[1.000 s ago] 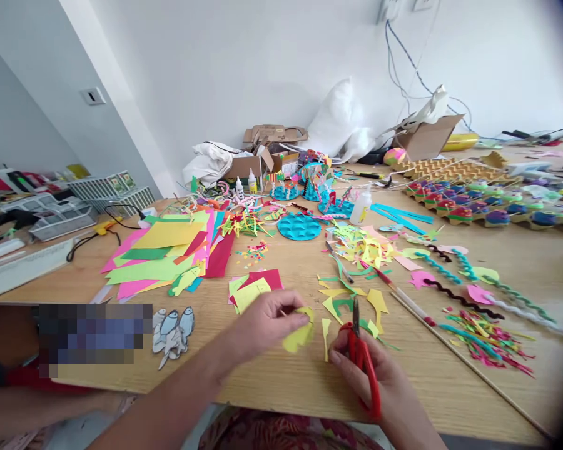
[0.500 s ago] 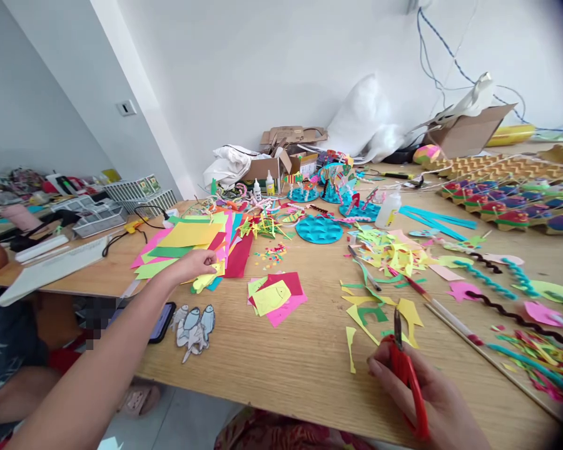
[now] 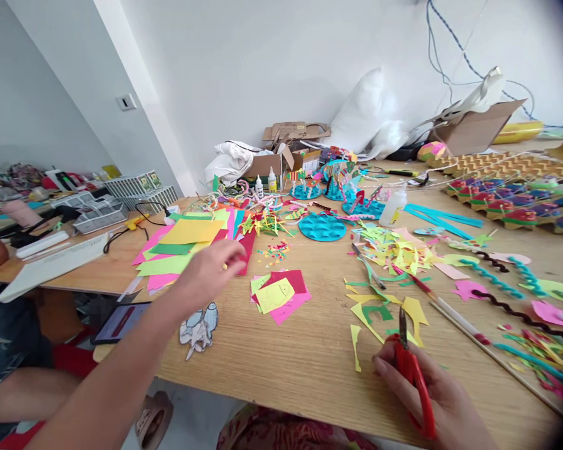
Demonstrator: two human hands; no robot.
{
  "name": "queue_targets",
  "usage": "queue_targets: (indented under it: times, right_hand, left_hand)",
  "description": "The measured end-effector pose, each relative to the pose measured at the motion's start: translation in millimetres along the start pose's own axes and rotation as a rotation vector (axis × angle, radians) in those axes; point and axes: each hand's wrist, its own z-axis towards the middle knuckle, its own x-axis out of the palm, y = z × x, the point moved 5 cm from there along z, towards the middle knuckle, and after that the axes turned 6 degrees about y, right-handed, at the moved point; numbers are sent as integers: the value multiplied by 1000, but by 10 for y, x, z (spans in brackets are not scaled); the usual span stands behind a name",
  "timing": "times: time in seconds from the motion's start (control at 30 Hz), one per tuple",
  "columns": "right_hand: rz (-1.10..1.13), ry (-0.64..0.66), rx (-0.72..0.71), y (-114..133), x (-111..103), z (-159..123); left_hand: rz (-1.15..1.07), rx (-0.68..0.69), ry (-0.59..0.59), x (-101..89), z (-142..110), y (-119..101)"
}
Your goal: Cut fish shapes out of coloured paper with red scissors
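My right hand (image 3: 426,390) grips a pair of red-handled scissors (image 3: 420,400), their blades pointing away and closed together. My left hand (image 3: 216,265) hovers over the table, fingers loosely bent, with nothing visible in it. Right of it lies a small stack of paper pieces; on top is a yellow piece (image 3: 276,295) with a drawn fish outline, above red and pink pieces (image 3: 291,306). Pale fish cutouts (image 3: 199,334) sit beneath my left forearm, partly covered by it. Near the scissors are green and yellow paper offcuts (image 3: 355,347).
Coloured sheets (image 3: 190,232) are piled at left. A blue round base (image 3: 322,227), a glue bottle (image 3: 394,207) and a heap of paper scraps (image 3: 391,250) stand farther back. A thin stick (image 3: 497,356) and pipe-cleaner pieces (image 3: 525,315) lie at right. Another person's leg (image 3: 23,381) is at left.
My left hand took the yellow-green cutout left to the coloured sheets, let it go, and now comes back rightward without it. The view turned left; my right hand still holds the scissors.
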Motion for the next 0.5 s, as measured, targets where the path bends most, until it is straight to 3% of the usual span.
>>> queue_targets:
  times: [0.07,0.13,0.27,0.37,0.5]
  right_hand:
    - [4,7,-2,7,5,-1]
    - [-9,23,-22,10,-2,-1]
    - [-126,85,-50,-27,-98,18]
    - [-259,105,-23,-60,-220,58]
    - [-458,178,-21,19,-206,120]
  left_hand:
    - [-76,138,195,223,-26,-310]
    - [-63,189,336,464,13,-431]
    - [80,158,411,757,248,-340]
    - [136,157,506,859,391,-297]
    - [194,159,571,928,495,-312]
